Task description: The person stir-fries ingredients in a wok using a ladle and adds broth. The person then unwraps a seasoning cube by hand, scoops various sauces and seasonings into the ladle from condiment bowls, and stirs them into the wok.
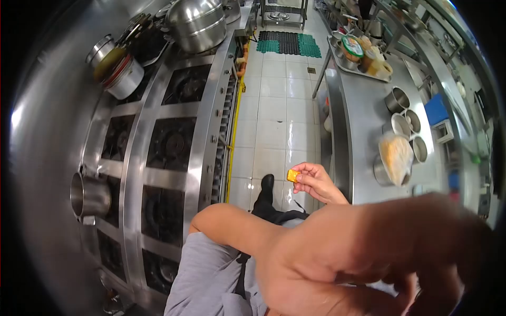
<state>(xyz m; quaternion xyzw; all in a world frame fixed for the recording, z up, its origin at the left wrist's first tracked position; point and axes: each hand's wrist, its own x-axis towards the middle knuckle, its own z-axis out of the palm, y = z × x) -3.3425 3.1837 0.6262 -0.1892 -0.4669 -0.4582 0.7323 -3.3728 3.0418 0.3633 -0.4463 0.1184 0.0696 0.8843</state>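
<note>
1. Yellow and small, the piece [293,175] is pinched between the thumb and fingertips of the right hand [316,181], over the tiled floor [270,142] between stove and bench.
2. The left hand [377,250] looms close to the camera, its fingers bent; whether they grasp anything I cannot tell.
3. Only fingertips hold the piece, so a loosened pinch could drop it onto the tiles, near the black shoe [268,183].
4. Those tiles shine; if that gloss is water or grease, a foot could slip.
5. The left arm crosses in front of the body and hides the near end of the bench [361,89], so a careless swing could catch something unseen there.
6. On the bench, a plastic bag [396,155] bulges from the mouth of a pot [380,171]; a bump at its overhanging side could tip it. Steel cups [396,100] stand just beyond, then a tray [383,79] crowded with containers.
7. Across the aisle, the stove [134,145] carries one pot [95,195] near its back edge and a steamer [196,29] at its far end.
8. Further along, a green and black mat [282,43] lies across the walkway.
</note>
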